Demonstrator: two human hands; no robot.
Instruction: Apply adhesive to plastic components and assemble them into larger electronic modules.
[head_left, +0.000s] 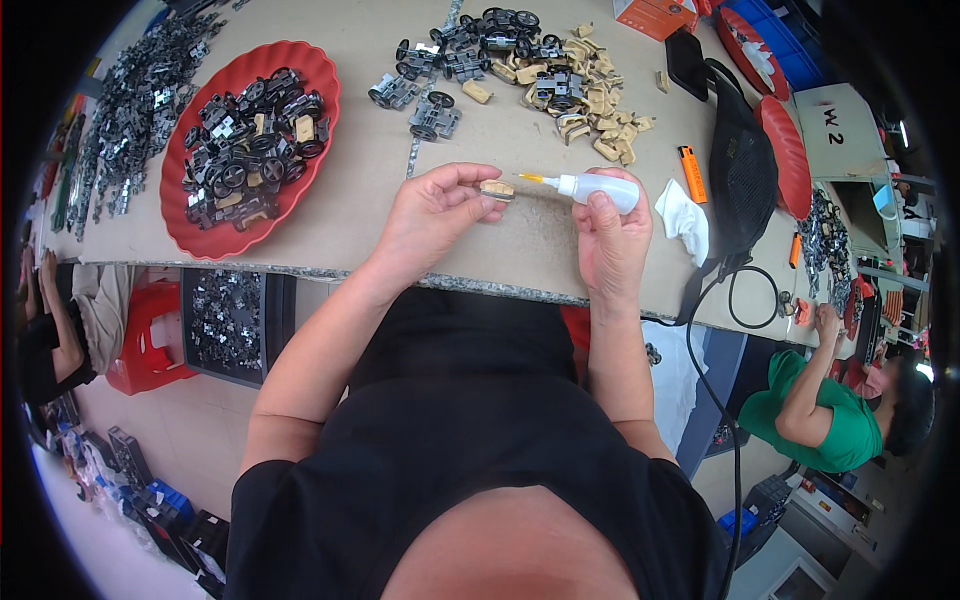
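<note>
left hand (pixel 440 205): a small tan piece (pixel 497 188) is pinched between thumb and fingers, over the table (pixel 515 245).
right hand (pixel 612 235): a white squeeze bottle (pixel 614 191) is gripped, its yellow tip (pixel 535 178) aimed leftward, near the piece.
heap: loose tan parts (pixel 610 100) are piled beyond, beside dark wheeled assemblies (pixel 505 35).
red dish (pixel 176 195): similar assemblies are contained, farther left.

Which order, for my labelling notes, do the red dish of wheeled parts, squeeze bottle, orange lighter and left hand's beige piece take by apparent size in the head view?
1. Red dish
2. Squeeze bottle
3. Orange lighter
4. Beige piece
</note>
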